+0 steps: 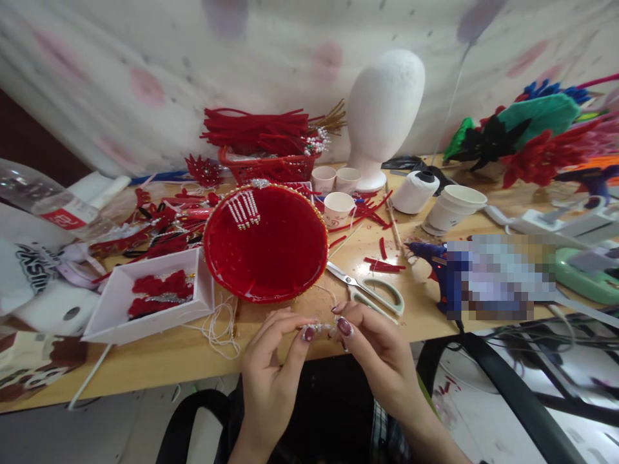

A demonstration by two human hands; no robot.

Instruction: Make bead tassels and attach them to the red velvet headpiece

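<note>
A short string of small clear and silvery beads [323, 328] spans the gap between my two hands at the table's front edge. My left hand [278, 361] pinches its left end between thumb and fingers. The right end is pinched by my right hand [380, 354]. Just beyond them lies a round red velvet piece [271, 248] with a gold beaded rim and rows of white pearls at its upper left. Scissors [365, 289] with pale green handles rest behind my right hand. Thin white cord [217, 332] is tangled left of my left hand.
A white box [145, 322] with red pieces stands left. Behind are a red basket [271, 169], a white foam head [384, 109], paper cups [338, 209] and a thread cone [414, 193]. A blue glue gun [435, 261] lies right, near cables and chair arms.
</note>
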